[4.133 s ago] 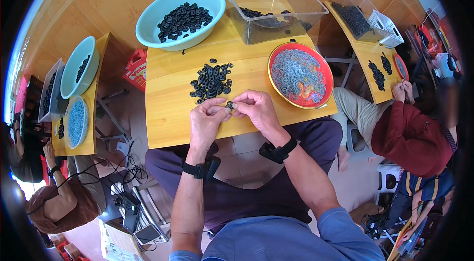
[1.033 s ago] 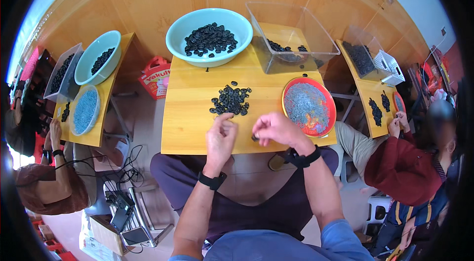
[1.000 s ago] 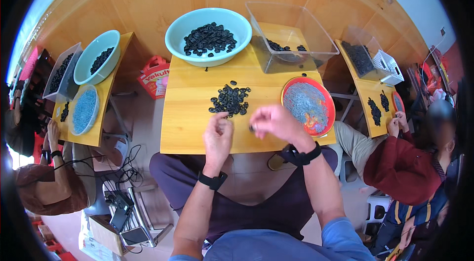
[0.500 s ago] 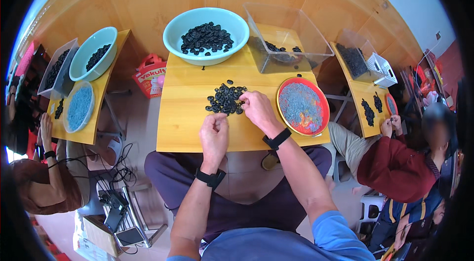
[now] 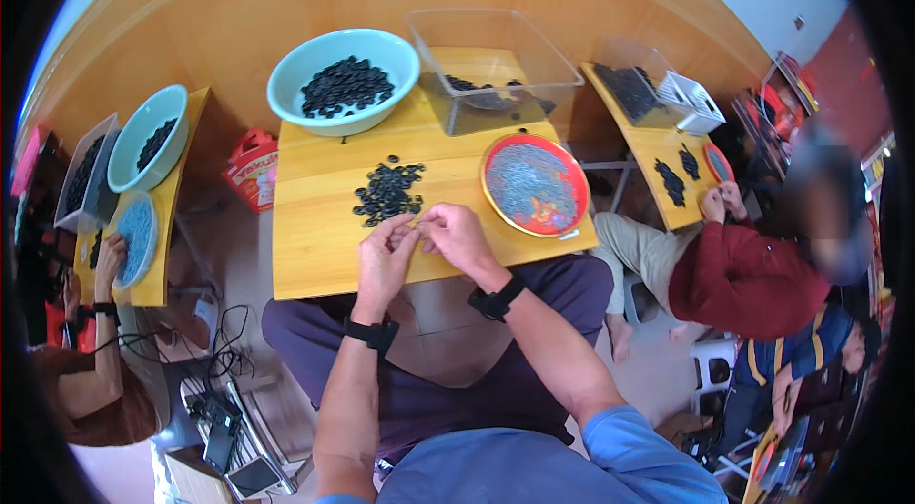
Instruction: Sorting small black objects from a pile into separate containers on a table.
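My left hand (image 5: 381,261) and my right hand (image 5: 459,239) meet fingertip to fingertip above the table's near part. Both are closed in a pinch. Whatever sits between the fingertips is too small and covered to name. Just beyond them lies a loose pile of small black ring-like pieces (image 5: 386,189) on the yellow wooden table (image 5: 324,261). To the right of my right hand stands a round red tray (image 5: 583,194) holding many small grey-blue pieces (image 5: 529,175).
At the table's back are a pale turquoise basin (image 5: 343,127) of black pieces and a clear plastic bin (image 5: 496,113) with a few more. People work at side tables on the left and right, with similar tubs. A red-and-white carton (image 5: 253,175) stands left of my table.
My right hand has left the pile's right edge and come back to my left hand, so their fingertips now meet. The view has shifted, moving the table leftward in the picture.
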A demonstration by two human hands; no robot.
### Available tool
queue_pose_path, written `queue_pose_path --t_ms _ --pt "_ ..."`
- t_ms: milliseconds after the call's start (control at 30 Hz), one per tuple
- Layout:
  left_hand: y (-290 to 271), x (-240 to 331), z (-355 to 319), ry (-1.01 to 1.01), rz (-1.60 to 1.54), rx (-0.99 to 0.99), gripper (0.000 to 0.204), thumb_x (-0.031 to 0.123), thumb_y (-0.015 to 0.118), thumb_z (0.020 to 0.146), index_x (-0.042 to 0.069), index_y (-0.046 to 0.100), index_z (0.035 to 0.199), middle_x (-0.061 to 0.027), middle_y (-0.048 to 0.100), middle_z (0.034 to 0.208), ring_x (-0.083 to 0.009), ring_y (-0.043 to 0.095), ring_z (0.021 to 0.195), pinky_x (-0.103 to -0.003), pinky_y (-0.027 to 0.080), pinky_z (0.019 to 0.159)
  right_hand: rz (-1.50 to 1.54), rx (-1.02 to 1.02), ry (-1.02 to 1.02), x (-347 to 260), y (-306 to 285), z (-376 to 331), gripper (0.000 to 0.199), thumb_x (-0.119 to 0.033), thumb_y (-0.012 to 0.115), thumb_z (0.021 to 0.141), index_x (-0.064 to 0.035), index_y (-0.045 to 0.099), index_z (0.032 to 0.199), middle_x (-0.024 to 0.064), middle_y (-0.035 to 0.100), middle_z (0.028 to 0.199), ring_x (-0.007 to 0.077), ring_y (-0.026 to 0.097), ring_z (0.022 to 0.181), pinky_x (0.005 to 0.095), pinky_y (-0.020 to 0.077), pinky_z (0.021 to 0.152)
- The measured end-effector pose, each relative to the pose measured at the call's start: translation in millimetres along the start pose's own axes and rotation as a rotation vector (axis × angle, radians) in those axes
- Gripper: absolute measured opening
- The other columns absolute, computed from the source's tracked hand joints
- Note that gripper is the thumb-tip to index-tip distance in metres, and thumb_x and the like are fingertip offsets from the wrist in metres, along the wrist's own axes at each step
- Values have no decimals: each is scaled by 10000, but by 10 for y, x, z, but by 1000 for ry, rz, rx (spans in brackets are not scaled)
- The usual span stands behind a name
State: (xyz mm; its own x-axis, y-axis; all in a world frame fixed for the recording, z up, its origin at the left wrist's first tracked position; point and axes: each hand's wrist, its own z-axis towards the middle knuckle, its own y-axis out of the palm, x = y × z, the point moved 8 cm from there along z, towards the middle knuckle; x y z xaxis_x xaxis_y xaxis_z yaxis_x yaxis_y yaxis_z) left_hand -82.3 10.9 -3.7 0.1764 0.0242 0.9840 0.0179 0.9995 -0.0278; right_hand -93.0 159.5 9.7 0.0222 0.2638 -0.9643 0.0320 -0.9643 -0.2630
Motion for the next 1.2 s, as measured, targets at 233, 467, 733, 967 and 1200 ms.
queue_pose_path --t_ms 233,467,733,967,1200 --pt "105 162 -20 88 163 -57 182 16 747 833 -12 721 1011 -50 683 810 -92 590 676 -248 499 640 199 -31 4 150 -48 -118 154 -92 640 926 54 681 948 81 695 767 123 652 608 271 537 565" --pt "44 71 -43 -39 36 -42 167 8 749 836 -11 717 999 -38 691 811 -87 600 693 -243 507 652 218 -47 -73 73 10 -161 174 -115 648 924 55 685 915 72 692 752 115 641 588 267 533 550" --pt "-27 165 -44 101 251 -6 193 16 724 837 7 728 1029 -42 618 779 -104 545 647 -244 472 646 154 -86 -10 169 15 -140 133 -78 635 924 42 681 956 67 693 761 102 654 615 249 520 553" --pt "-20 -86 -64 -184 -156 58 159 19 681 915 -40 696 1061 -35 686 869 -77 627 743 -209 493 683 33 -17 -1 166 -87 -217 118 -61 641 922 47 667 961 76 701 802 114 658 639 264 539 591" --pt "-169 -127 -79 -148 -108 58 161 -19 664 911 -40 691 1068 -37 688 866 -81 632 750 -219 516 710 -245 182 -204 -217 -696 -563 94 -103 676 862 -16 678 898 149 682 795 281 676 706 365 516 639"
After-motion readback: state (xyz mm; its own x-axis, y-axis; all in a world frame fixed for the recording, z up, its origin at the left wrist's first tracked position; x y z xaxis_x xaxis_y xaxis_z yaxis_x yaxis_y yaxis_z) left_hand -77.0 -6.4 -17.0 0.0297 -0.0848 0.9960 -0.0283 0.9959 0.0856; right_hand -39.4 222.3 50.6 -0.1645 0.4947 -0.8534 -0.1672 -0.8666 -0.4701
